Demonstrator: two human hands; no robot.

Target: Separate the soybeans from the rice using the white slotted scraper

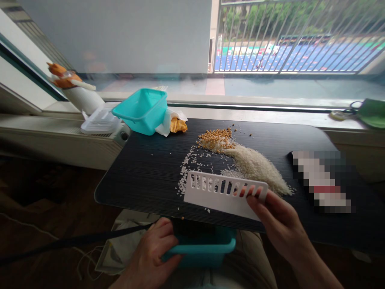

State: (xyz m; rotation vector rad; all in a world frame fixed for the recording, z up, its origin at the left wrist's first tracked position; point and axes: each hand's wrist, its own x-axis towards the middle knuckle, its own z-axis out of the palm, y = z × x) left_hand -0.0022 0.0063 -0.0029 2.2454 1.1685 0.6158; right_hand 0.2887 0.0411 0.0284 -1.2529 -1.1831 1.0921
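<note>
My right hand [281, 220] pinches the right end of a white slotted plastic strip [221, 204], which is tilted over the table's near edge. Behind it lies a long pile of white rice [255, 166], with yellow soybeans [215, 138] heaped at its far left end. Loose grains are strewn left of the pile. With its fingers round the left rim, my left hand [158, 249] holds a teal plastic bin [207, 255] just below the table edge. The bin's inside is dark, so its contents cannot be made out.
Another teal bin [144, 110] stands at the table's far left, beside a crumpled orange and white wrapper [178, 125]. A blurred-out flat object [321, 182] lies on the right. The dark table [141, 168] abuts the sill, where scissors [355, 107] and a clear lid [100, 118] rest.
</note>
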